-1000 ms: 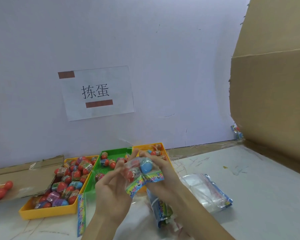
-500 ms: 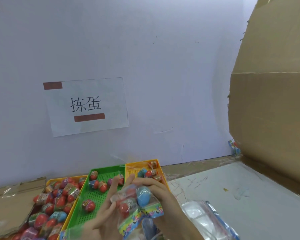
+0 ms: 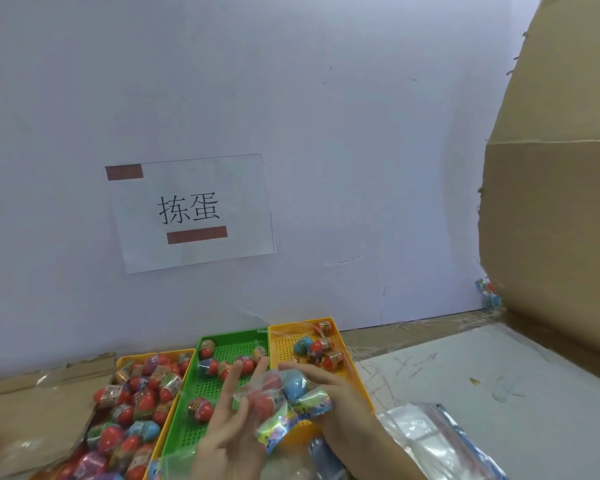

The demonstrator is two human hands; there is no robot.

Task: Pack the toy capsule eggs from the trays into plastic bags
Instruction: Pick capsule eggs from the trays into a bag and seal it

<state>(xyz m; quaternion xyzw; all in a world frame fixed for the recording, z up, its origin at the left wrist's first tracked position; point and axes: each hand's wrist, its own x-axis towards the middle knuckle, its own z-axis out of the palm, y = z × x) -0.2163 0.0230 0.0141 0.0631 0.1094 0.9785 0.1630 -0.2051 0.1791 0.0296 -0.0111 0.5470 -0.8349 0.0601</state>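
While the right hand (image 3: pixel 340 398) curls its fingers round a plastic bag (image 3: pixel 274 405) of capsule eggs (image 3: pixel 293 384) at lower centre of the frame, I see the left hand (image 3: pixel 229 434) against the bag, fingers straight and spread. Behind them, more eggs lie loose in the green tray (image 3: pixel 187 434).

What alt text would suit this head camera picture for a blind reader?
A right hand grips a plastic bag of toy capsule eggs, the left hand touching it, above a green tray and a yellow tray of eggs.
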